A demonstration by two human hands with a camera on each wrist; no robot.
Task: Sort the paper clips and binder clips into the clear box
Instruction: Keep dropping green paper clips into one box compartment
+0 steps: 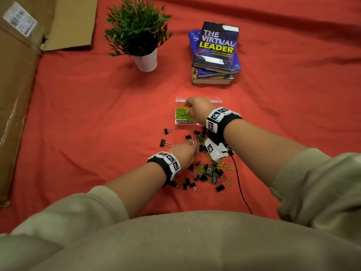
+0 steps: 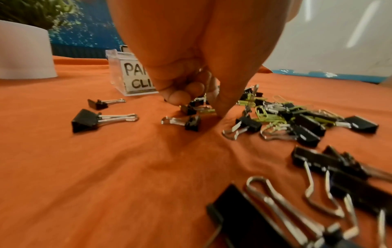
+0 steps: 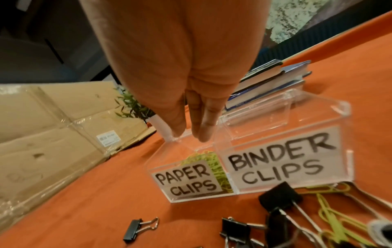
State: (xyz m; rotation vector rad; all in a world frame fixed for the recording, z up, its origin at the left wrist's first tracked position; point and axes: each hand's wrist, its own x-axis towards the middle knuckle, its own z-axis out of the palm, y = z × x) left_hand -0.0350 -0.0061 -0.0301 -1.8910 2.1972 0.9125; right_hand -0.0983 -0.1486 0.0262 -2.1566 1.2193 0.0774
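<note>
Sorting clips: my right hand [image 1: 197,108] over the clear box [image 3: 273,142], left hand [image 1: 184,153] in the pile.

My right fingers [image 3: 203,124] hang straight, close together, empty, above the paper-clip compartment holding green paper clips [image 1: 182,112]. Left fingers [image 2: 180,97] curl among binder clips [image 2: 305,124] on the red-covered bench [image 1: 97,124]; whether they grip one, I cannot tell.

Readable labels and one book title

The clear box [image 3: 275,127] bears "PAPER CLIPS" on its left compartment and "BINDER CLIPS" on its right; behind the box, the top book [image 1: 215,45] reads "THE VIRTUAL LEADER".
</note>
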